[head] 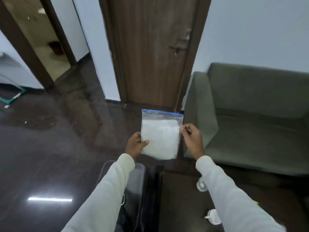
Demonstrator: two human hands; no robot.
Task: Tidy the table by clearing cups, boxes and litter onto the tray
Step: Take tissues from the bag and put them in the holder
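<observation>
I hold a clear zip bag (pixel 160 136) with a blue seal strip and white contents upright in front of me. My left hand (pixel 136 144) grips its left edge, thumb across the front. My right hand (pixel 192 138) pinches its right edge near the top. Below my arms lies a dark table (pixel 182 198). On it sit a clear plastic cup (pixel 201 185) and a crumpled white piece of litter (pixel 212 216), both partly hidden by my right sleeve. A clear plastic bin (pixel 135 180) stands at the table's left, under my left forearm.
A grey-green sofa (pixel 250 118) stands to the right of the table. A closed brown door (pixel 150 52) is straight ahead. Dark glossy floor (pixel 41 156) stretches to the left, with a green-edged frame (pixel 13 96) lying at the far left.
</observation>
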